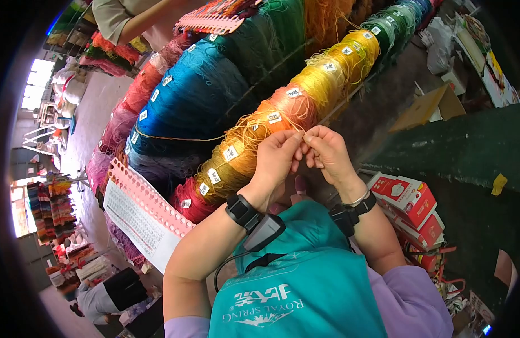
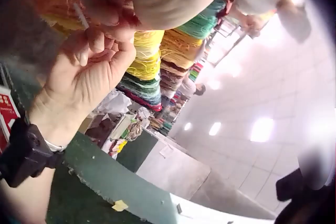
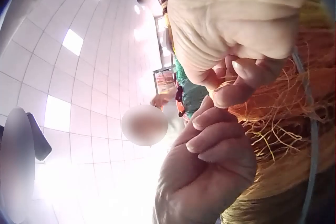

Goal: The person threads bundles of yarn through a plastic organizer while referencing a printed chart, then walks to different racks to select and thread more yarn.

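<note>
My left hand [image 1: 276,158] and right hand [image 1: 330,152] meet fingertip to fingertip over the near row of coloured thread hanks. Each pinches a thin orange thread [image 3: 224,84] between thumb and forefinger; the fingers hide most of it. Just beyond them hang salmon-orange hanks [image 1: 296,104] and golden hanks [image 1: 237,147], with small white labels tied on. A loose tan-orange strand [image 1: 181,138] stretches from the blue hanks [image 1: 175,107] across to the golden ones. In the left wrist view, the right hand [image 2: 86,77] has its fingers curled near the left fingertips.
A pink punched card with a printed sheet [image 1: 141,211] lies over the hanks at left. Red and white boxes [image 1: 406,197] stand at right beside a dark green surface [image 1: 457,152]. Another person's arm [image 1: 141,22] shows beyond the racks. A cardboard box [image 1: 429,107] sits farther back.
</note>
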Motion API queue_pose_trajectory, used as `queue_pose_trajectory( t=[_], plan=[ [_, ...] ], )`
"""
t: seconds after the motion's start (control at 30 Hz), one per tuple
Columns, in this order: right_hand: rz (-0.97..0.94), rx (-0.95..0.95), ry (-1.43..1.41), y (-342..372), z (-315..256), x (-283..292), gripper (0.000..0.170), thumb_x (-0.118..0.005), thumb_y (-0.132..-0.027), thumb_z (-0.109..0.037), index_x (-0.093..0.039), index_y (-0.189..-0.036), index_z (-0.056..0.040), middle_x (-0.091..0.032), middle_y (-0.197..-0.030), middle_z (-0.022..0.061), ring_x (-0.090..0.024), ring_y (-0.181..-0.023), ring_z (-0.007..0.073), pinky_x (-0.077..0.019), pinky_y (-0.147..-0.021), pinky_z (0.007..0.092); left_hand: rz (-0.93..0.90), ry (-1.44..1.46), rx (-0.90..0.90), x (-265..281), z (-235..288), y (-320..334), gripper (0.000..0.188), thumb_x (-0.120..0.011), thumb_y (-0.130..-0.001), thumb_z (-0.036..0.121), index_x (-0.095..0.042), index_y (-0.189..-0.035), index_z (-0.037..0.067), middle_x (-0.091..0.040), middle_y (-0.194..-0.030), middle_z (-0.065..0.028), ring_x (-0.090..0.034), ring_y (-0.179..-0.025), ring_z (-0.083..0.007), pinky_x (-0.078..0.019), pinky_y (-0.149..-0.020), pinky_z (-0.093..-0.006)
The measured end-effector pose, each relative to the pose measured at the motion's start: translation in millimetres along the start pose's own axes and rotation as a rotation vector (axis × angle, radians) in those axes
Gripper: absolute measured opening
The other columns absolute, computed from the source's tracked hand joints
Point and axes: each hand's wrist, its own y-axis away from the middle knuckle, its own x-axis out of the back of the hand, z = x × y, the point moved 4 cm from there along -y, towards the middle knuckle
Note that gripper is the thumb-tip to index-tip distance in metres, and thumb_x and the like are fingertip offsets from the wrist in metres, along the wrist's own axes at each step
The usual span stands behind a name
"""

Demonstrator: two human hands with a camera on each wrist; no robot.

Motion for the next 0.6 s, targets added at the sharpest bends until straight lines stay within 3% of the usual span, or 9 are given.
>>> queue_pose_trajectory(
  t=[0.1, 0.33, 0.5, 0.6],
  plan=[
    [0.013, 0.012, 0.043, -0.9, -0.8, 0.4, 0.009, -0.060, -0.096, -0.012, -0.059, -0.094, -0.0039, -0.065, -0.078, 0.0033, -0.056, -0.055, 0.0060, -0.0357, -0.044, 0.0159, 0.107, -0.006, -0.001, -0.7, -0.2, -2.4, 0.017, -0.059, -0.101, 0.022, -0.063, -0.095, 0.005, -0.059, -0.071, 0.0024, -0.045, -0.051, -0.0045, -0.0359, -0.048, -0.0171],
    [0.118, 0.189, 0.146, 0.0, -6.0, -4.0, 0.007, -0.060, -0.095, -0.010, -0.059, -0.091, -0.0041, -0.063, -0.076, 0.0011, -0.054, -0.057, 0.0048, -0.0406, -0.051, 0.0181, 0.152, -0.033, -0.055, -2.2, -3.6, -2.5, 0.019, -0.058, -0.102, 0.022, -0.060, -0.096, 0.005, -0.060, -0.072, 0.0003, -0.051, -0.052, -0.0063, -0.0381, -0.045, -0.0187],
    [0.150, 0.179, 0.078, -2.8, -5.9, -0.8, 0.006, -0.059, -0.095, -0.009, -0.059, -0.092, -0.0044, -0.060, -0.072, -0.0002, -0.053, -0.057, 0.0044, -0.0401, -0.051, 0.0184, 0.169, -0.076, -0.059, -1.8, -4.3, -2.4, 0.019, -0.053, -0.104, 0.021, -0.059, -0.098, 0.004, -0.061, -0.072, -0.0010, -0.055, -0.052, -0.0075, -0.0392, -0.044, -0.0194],
    [0.145, 0.141, -0.053, -6.3, -4.0, 3.9, 0.006, -0.059, -0.096, -0.009, -0.058, -0.092, -0.0047, -0.058, -0.069, -0.0016, -0.051, -0.057, 0.0036, -0.0387, -0.051, 0.0182, 0.104, -0.300, -0.074, 5.4, -1.9, -2.4, 0.019, -0.058, -0.101, 0.021, -0.058, -0.097, 0.002, -0.060, -0.068, -0.0035, -0.055, -0.047, -0.0166, -0.0437, -0.045, -0.0274]
  ],
)
